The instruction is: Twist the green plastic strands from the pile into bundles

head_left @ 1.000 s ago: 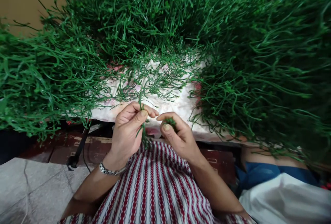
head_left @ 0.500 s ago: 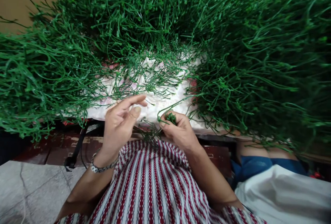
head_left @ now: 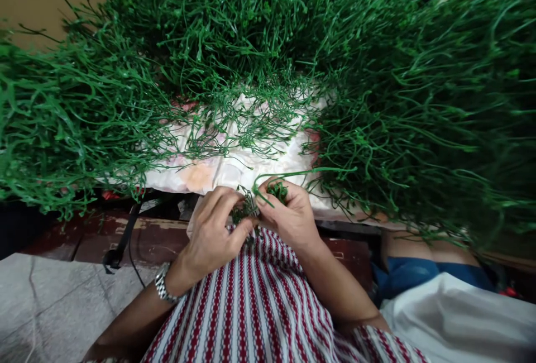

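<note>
Near the front edge of the cloth, my right hand [head_left: 288,212] is closed round a small bunch of thin green plant stems [head_left: 277,190]. One longer curved stem [head_left: 310,172] leaves its thumb and finger and stretches to the right. The bunch's loose thin ends [head_left: 245,209] stick out to the left, below the cloth's edge. My left hand [head_left: 218,226] is curled about these ends, thumb below and fingers above; how firmly it grips them cannot be told. A metal watch is on the left wrist.
Large heaps of green stems lie to the left [head_left: 71,123], at the back [head_left: 251,17] and to the right [head_left: 419,111]. Scattered stems cover part of the white floral cloth [head_left: 196,176]. At the lower right is a person's leg in blue shorts [head_left: 435,268] beside white fabric [head_left: 460,318].
My left hand has come down from above the cloth to the stem ends beside my right hand, its fingers curling. The longer stem at my right hand now lies flatter, pointing right.
</note>
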A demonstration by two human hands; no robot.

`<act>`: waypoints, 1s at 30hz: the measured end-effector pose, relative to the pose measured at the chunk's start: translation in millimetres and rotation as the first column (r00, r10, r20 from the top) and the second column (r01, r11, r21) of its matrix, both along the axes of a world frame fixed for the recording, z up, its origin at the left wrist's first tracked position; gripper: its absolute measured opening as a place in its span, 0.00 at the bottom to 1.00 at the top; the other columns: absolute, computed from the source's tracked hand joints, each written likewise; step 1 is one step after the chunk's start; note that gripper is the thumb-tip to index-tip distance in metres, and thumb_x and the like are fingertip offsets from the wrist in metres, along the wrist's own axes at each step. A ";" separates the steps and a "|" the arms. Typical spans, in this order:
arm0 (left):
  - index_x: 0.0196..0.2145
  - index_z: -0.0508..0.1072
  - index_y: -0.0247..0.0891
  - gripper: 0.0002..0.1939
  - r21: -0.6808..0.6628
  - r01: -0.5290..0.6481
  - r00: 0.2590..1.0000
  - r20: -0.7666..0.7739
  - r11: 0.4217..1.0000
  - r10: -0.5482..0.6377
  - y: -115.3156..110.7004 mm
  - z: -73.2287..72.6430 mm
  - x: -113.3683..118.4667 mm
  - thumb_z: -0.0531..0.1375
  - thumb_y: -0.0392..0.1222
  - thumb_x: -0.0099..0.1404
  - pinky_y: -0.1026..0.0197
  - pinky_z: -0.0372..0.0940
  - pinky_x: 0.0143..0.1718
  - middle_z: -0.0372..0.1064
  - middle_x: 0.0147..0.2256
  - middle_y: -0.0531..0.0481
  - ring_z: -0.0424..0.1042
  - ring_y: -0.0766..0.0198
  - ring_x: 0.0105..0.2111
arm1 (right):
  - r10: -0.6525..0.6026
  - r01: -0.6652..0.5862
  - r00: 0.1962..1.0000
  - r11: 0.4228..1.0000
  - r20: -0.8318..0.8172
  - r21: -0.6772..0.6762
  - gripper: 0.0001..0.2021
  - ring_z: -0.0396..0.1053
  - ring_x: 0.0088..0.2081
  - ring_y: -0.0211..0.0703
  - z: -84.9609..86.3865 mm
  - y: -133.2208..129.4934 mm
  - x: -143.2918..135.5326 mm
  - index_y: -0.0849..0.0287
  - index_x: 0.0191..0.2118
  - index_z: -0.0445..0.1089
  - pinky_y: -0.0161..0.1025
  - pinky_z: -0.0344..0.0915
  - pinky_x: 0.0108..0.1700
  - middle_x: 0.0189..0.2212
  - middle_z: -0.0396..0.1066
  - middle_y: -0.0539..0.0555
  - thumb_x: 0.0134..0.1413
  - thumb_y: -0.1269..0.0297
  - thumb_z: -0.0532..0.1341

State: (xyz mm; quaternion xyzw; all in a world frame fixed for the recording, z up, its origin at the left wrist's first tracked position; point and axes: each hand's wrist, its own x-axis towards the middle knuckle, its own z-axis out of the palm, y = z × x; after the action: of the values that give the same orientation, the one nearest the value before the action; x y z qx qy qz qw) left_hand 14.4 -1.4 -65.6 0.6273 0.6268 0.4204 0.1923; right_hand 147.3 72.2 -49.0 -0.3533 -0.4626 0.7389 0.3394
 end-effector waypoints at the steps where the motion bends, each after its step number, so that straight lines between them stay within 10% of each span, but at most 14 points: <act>1: 0.36 0.70 0.39 0.08 0.022 0.013 1.000 0.017 1.000 -0.014 1.3 -1.6 0.3 0.60 0.34 0.56 0.58 0.62 0.40 0.67 0.33 0.47 0.67 0.58 0.36 | 0.027 -0.027 0.999 0.999 0.023 0.034 0.12 0.47 0.17 0.27 1.3 1.7 -1.5 0.61 0.24 0.63 0.28 0.48 0.18 0.16 0.53 0.43 0.48 0.59 0.64; 12: 0.28 0.68 0.38 0.03 -0.069 -0.017 0.832 0.552 0.997 0.053 6.9 -5.0 -8.6 0.59 0.35 0.59 0.65 0.57 0.30 0.61 0.28 0.52 0.62 0.66 0.29 | 0.087 -0.127 0.982 0.960 0.165 0.250 0.18 0.56 0.22 0.31 -10.1 10.6 -2.8 0.60 0.38 0.67 0.29 0.54 0.24 0.22 0.60 0.45 0.47 0.51 0.63; 21: 0.29 0.69 0.37 0.02 -0.047 -0.041 0.854 0.517 0.998 0.060 0.8 -13.1 -3.3 0.58 0.33 0.59 0.66 0.59 0.28 0.63 0.27 0.52 0.63 0.68 0.27 | 0.150 -0.252 0.947 0.894 0.283 0.369 0.12 0.57 0.24 0.32 -18.2 4.3 -2.9 0.61 0.27 0.65 0.30 0.55 0.28 0.22 0.59 0.46 0.50 0.58 0.63; 30: 0.34 0.70 0.36 0.06 -0.163 0.260 0.952 0.207 0.952 -0.225 7.4 8.4 -21.9 0.54 0.34 0.62 0.68 0.62 0.34 0.70 0.31 0.51 0.69 0.67 0.31 | 0.193 -0.603 0.766 0.547 0.614 0.580 0.03 0.59 0.28 0.34 -2.7 17.0 14.5 0.62 0.30 0.62 0.31 0.54 0.31 0.26 0.60 0.49 0.54 0.70 0.56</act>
State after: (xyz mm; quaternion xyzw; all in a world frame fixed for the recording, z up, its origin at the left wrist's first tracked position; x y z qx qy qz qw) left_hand -7.5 6.0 -57.3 0.6367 0.5607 0.3891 0.3589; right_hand 161.8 89.2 -51.7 -0.2318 -0.8633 0.4248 0.1432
